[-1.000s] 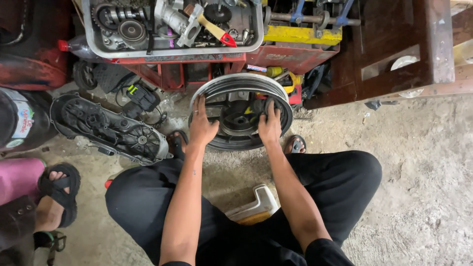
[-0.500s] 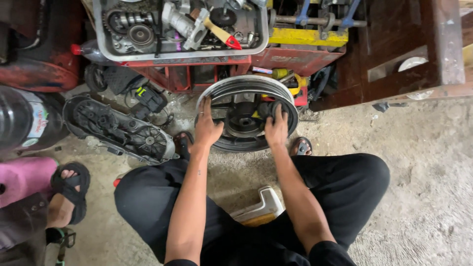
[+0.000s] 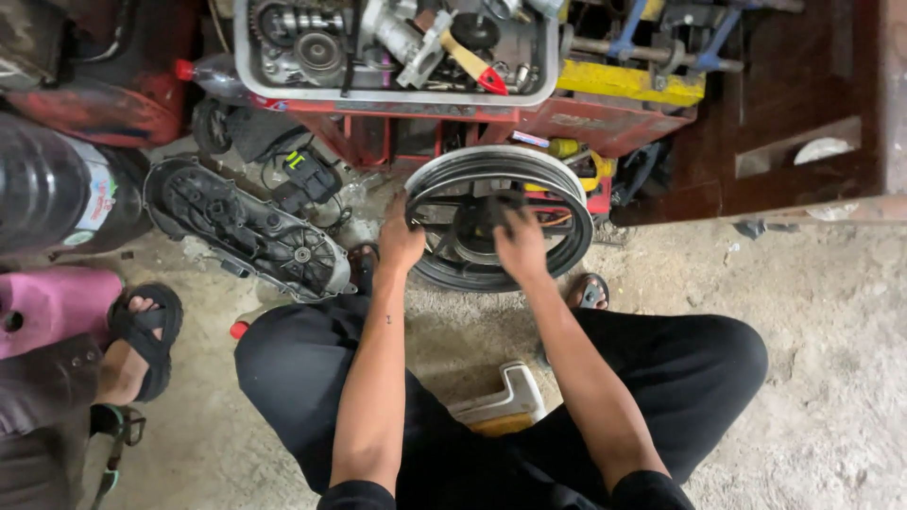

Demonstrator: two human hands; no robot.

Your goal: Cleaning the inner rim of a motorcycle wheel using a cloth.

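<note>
- Squatting on the rough, dusty concrete floor [image 3: 812,378], a person in black trousers is steadying a small dark metal wheel rim [image 3: 499,219] that is standing upright on its edge against a red metal stand [image 3: 529,123].
- The left hand [image 3: 401,244] is curling around the rim's left side, fingers wrapped over the ribbed, grey-worn outer channel.
- The right hand [image 3: 520,246] is pressing on the spokes near the round hub, fingers half bent; it is blurred, so I cannot tell whether it is gripping anything.
- A grey plastic tray [image 3: 395,52] is sitting on top of the stand, packed with greasy gears, cast metal parts and a red-tipped tool handle.
- A long, black, oily engine cover [image 3: 248,229], oval and ribbed inside, is lying flat just to the left of the wheel.
- A cream and yellow plastic stool [image 3: 501,404] is showing between the person's knees.
- Another person's foot in a black rubber sandal [image 3: 142,335] is resting at the left edge, well apart from the wheel.
- A yellow painted bar [image 3: 628,83] is lying behind the rim, beside dark wooden boards [image 3: 794,104].
</note>
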